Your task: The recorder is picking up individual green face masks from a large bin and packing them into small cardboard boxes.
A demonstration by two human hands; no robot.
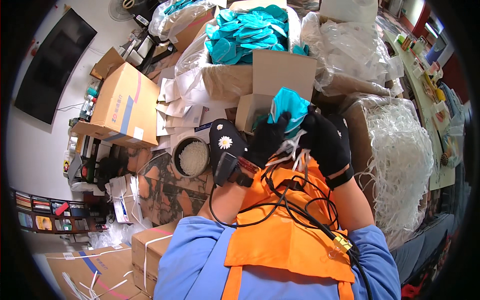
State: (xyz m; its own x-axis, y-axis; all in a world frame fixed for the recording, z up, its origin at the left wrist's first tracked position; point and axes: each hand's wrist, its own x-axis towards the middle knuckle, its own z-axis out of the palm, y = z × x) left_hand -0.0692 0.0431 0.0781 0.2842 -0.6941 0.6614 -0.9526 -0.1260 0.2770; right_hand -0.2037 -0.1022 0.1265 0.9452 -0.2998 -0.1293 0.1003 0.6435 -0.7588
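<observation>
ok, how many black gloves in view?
2. One on the left hand, one on the right hand, both hands at the turquoise piece. No others visible; any tucked out of sight wouldn't show.

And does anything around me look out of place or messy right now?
Yes, two things. The white straps on your right lie in a tangle, with strands straying over the edge of their cardboard box. Also, a black cable lies in loose loops across your orange apron, where it might snag.
</observation>
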